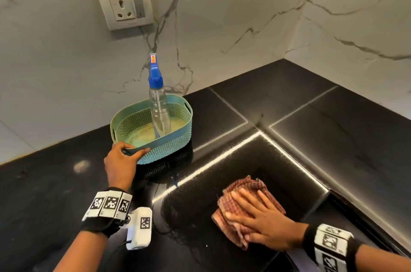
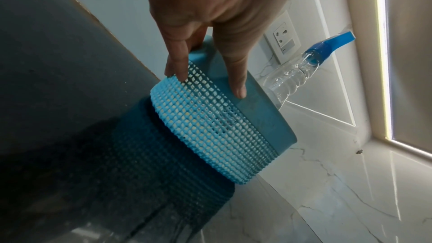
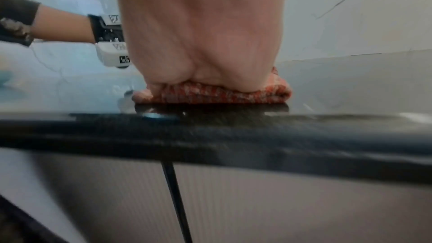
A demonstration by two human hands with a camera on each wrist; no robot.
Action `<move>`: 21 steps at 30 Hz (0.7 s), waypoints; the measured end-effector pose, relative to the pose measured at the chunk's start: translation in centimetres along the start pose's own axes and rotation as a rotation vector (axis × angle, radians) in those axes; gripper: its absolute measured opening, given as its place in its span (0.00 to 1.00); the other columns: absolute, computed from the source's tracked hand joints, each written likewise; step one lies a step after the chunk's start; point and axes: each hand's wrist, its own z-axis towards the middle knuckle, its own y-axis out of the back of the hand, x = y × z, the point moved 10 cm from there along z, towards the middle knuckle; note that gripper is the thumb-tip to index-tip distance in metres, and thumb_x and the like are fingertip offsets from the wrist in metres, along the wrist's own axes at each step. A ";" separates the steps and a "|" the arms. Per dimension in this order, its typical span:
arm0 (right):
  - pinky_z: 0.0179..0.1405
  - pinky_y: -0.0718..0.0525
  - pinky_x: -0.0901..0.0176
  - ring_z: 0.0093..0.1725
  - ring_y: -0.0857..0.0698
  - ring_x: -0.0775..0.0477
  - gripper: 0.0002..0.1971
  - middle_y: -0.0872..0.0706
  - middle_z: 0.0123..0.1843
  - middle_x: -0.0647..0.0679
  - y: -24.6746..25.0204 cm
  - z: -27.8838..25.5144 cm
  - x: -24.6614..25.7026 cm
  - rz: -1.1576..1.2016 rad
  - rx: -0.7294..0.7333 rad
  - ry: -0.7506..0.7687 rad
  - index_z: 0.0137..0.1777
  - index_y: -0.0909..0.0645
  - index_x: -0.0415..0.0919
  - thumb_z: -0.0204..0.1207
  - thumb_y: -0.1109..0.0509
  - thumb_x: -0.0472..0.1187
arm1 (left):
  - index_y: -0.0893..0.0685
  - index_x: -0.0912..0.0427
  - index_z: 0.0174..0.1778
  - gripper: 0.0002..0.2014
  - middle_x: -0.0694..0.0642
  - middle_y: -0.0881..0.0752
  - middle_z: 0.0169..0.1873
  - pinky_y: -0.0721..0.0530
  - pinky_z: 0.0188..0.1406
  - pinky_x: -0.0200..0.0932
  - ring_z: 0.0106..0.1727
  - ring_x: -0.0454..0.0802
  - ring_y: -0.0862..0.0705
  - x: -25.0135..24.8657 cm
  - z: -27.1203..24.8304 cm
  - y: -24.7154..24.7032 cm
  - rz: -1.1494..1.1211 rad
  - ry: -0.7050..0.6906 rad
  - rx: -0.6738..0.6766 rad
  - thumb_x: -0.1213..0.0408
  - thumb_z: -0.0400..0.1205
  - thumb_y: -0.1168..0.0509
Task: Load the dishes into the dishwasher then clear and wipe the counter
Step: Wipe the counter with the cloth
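A folded red checked cloth (image 1: 249,191) lies on the black counter (image 1: 289,98) near its front edge. My right hand (image 1: 260,220) presses flat on the cloth with straight, spread fingers; the right wrist view shows the cloth (image 3: 219,93) squashed under the palm. A teal perforated basket (image 1: 169,145) stands further back on the left. My left hand (image 1: 124,156) grips its near rim, thumb inside and fingers outside. In the left wrist view the fingers (image 2: 236,73) curl over the basket (image 2: 210,117) rim. A clear spray bottle (image 1: 158,107) with a blue trigger head stands in the basket.
Marble walls meet in a corner at the back right. A wall socket (image 1: 125,7) sits above the basket. The counter's front edge (image 3: 233,139) runs just below my right hand, with ribbed cabinet fronts (image 3: 280,206) beneath it.
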 end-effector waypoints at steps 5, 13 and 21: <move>0.75 0.56 0.46 0.83 0.56 0.50 0.24 0.47 0.85 0.49 -2.0 -4.3 -4.8 0.170 -0.013 -0.054 0.78 0.52 0.73 0.82 0.61 0.64 | 0.18 0.64 0.45 0.19 0.65 0.15 0.48 0.20 0.53 0.55 0.52 0.63 0.17 -0.5 -0.6 0.0 0.019 0.013 -0.001 0.58 0.66 0.20; 0.81 0.63 0.46 0.77 0.72 0.66 0.38 0.61 0.80 0.57 -2.1 -7.1 -8.6 0.558 -0.315 -0.382 0.60 0.69 0.92 0.72 0.49 0.49 | 0.19 0.67 0.52 0.18 0.68 0.18 0.54 0.24 0.56 0.53 0.56 0.63 0.20 -1.2 -1.8 -0.2 0.001 0.011 0.019 0.60 0.72 0.25; 0.79 0.54 0.45 0.81 0.49 0.62 0.25 0.33 0.80 0.49 3.9 -2.2 10.0 0.797 -0.314 0.232 0.70 0.25 0.47 0.70 0.39 0.41 | 0.34 0.56 0.73 0.29 0.64 0.31 0.74 0.33 0.73 0.57 0.73 0.63 0.30 -0.6 -4.1 0.7 -0.079 0.066 0.010 0.62 0.78 0.30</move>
